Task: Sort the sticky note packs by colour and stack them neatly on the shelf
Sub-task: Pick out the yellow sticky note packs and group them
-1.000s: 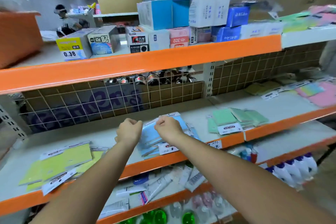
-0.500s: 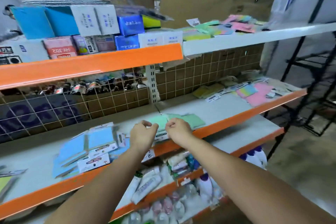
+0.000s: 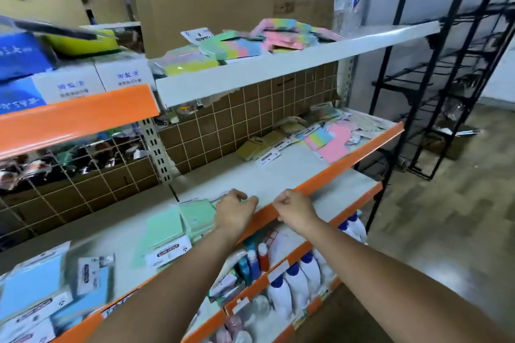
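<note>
Green sticky note packs (image 3: 167, 228) lie in a loose pile on the middle shelf (image 3: 278, 175). Blue packs (image 3: 33, 287) are at its near left. Farther right lie olive-yellow packs (image 3: 259, 145), then pink and rainbow packs (image 3: 334, 145). More rainbow packs (image 3: 237, 47) are heaped on the top white shelf. My left hand (image 3: 234, 211) hovers curled over the right edge of the green pile, with nothing visible in it. My right hand (image 3: 295, 210) is curled at the shelf's orange front lip, also holding nothing.
White bottles with blue caps (image 3: 295, 281) fill the lower shelf. A black wire rack (image 3: 418, 92) stands to the right. Cardboard boxes (image 3: 200, 3) rise behind the top shelf, and white and blue boxes (image 3: 69, 83) sit upper left.
Both hands have moved right along the shelf, from the blue packs past the green pile, and my view swung right with them. The blue packs stay where they lay.
</note>
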Demonstrator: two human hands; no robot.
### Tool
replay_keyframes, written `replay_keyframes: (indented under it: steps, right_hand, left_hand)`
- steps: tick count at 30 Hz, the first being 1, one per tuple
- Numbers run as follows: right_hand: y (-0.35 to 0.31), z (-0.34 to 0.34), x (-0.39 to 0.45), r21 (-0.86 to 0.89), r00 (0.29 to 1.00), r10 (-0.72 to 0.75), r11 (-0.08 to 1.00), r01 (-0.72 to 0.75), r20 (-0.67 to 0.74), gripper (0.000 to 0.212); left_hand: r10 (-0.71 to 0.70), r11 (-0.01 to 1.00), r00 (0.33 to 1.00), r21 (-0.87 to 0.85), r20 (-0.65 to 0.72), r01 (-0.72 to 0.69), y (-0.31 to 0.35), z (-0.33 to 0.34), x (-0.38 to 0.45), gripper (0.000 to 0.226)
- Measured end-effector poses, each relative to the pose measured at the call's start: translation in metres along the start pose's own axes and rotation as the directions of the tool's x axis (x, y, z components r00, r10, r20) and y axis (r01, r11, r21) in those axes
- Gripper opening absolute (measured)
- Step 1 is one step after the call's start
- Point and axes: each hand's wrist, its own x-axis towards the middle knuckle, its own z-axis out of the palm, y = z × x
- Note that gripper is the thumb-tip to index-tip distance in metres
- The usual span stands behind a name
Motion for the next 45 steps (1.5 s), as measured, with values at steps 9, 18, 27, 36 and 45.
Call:
replay_keyframes:
  steps: [9,18,27,36,45]
  right_hand:
    - [0.02,-0.034,0.08,0.014,0.996,0.088,0.996,-0.089,0.03,0.024]
    - [0.033,-0.047,0.137,0.012,0.984,0.142,0.989,-0.144,0.106,0.008]
    - [0.056,-0.053,0.195,-0.076,0.985,0.092,0.994,-0.082,0.144,0.023]
    - [0.079,-0.075,0.258,-0.141,0.937,0.044,0.99,0.006,0.347,0.034]
    - [0.074,-0.078,0.302,-0.153,0.914,-0.054,0.98,0.125,0.403,0.031]
  left_hand:
    - [-0.037,0.992,0.993,0.123,0.116,0.023,0.043,0.051,0.074,0.054]
    - [-0.089,0.976,0.989,0.209,0.116,0.064,0.057,0.076,0.133,0.064]
    - [-0.25,0.946,0.968,0.212,-0.001,0.245,0.064,0.106,0.167,0.07]
    - [-0.405,0.904,0.902,0.083,-0.153,0.42,0.08,0.136,0.192,0.071]
    - [-0.402,0.9,0.88,0.069,-0.253,0.431,0.082,0.145,0.198,0.077]
